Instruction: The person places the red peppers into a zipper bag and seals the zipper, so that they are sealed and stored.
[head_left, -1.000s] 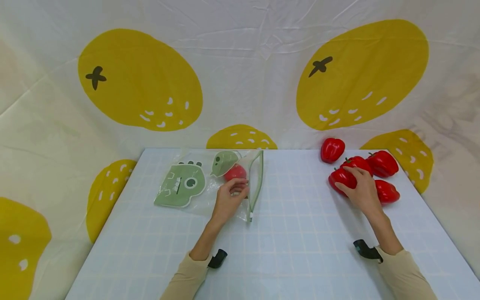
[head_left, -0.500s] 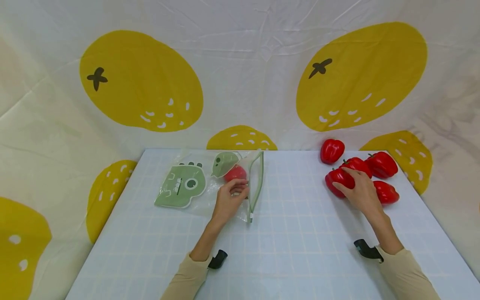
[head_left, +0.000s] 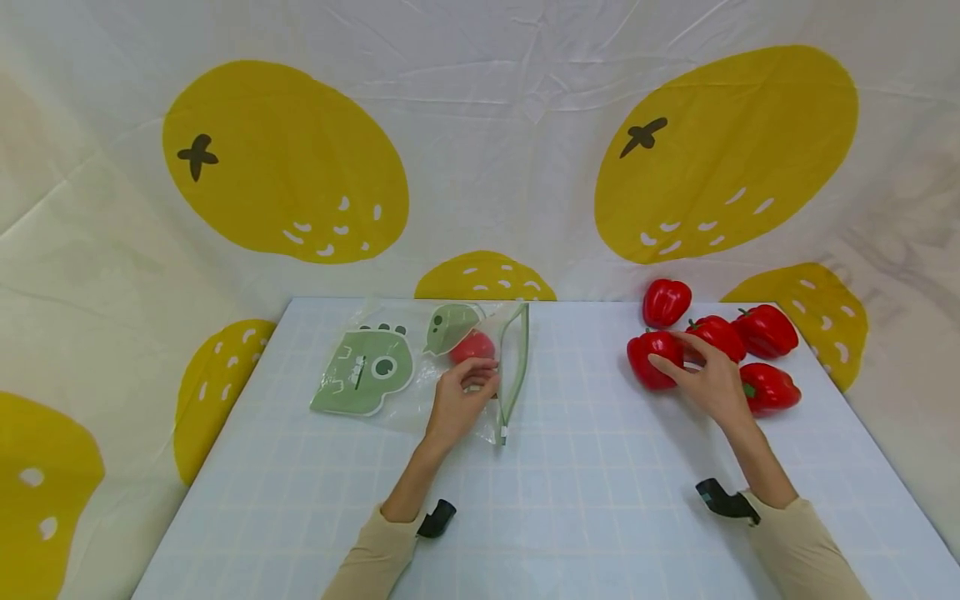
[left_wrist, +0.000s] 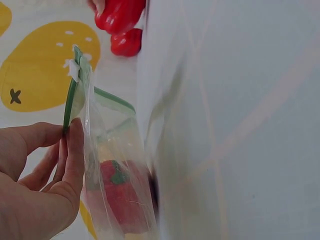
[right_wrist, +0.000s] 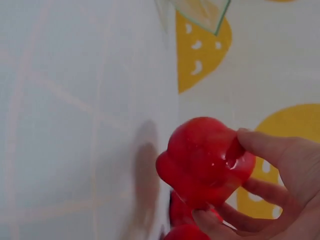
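My right hand (head_left: pixel 708 379) grips a red bell pepper (head_left: pixel 652 360) between thumb and fingers, to the left of the other peppers. In the right wrist view that bell pepper (right_wrist: pixel 205 160) shows its lobed underside, a shadow falling beside it. My left hand (head_left: pixel 461 400) pinches the green zip edge of a clear zip bag (head_left: pixel 513 375). From the left wrist the bag's mouth (left_wrist: pixel 115 97) appears spread apart, with thumb and fingertips on one rim (left_wrist: pixel 70 100). Inside the bag lies one red pepper (left_wrist: pixel 122 195) with a green stem, partly covered by the green print in the head view.
Several more red bell peppers lie at the right: one at the back edge (head_left: pixel 667 302), others (head_left: pixel 716 336) (head_left: pixel 767 331) clustered, and one nearer (head_left: pixel 771 388). Green dinosaur prints (head_left: pixel 367 371) mark the bag. A patterned cloth (head_left: pixel 510 167) hangs behind the table (head_left: pixel 570 500).
My right hand has drawn the gripped bell pepper leftward out of the cluster, uncovering the stem of the nearer pepper. My left hand and the bag have stayed in place.
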